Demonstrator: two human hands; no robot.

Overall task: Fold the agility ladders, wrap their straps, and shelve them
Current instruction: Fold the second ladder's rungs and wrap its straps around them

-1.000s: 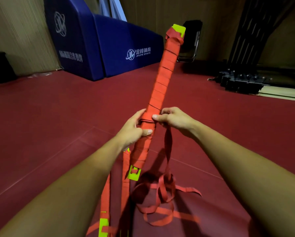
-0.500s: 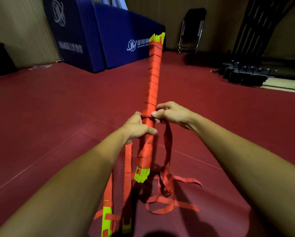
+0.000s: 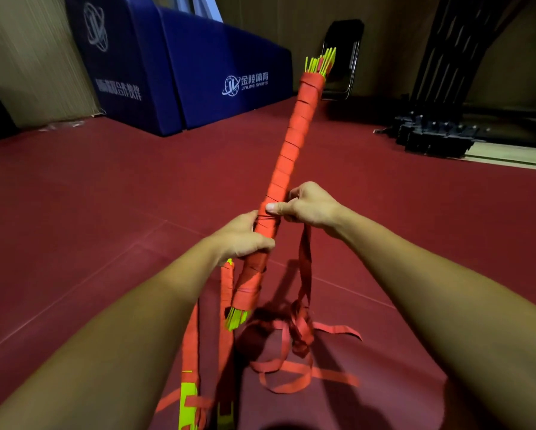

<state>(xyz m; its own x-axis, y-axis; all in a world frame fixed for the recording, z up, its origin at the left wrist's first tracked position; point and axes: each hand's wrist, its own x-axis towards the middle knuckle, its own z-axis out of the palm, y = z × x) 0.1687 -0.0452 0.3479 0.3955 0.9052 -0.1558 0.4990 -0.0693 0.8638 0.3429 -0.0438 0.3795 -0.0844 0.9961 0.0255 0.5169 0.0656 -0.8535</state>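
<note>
The left grip (image 3: 245,240) is curled round the lower half of the folded ladder (image 3: 291,141), held slanted above the floor (image 3: 89,212). Just above it the right grip (image 3: 310,206) pinches the red strap (image 3: 305,268) against the bundle (thumb flat on the wrap). Its loose end trails down to a tangle on the floor.

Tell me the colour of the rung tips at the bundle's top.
Neon yellow-green rung tips; head view.
</note>
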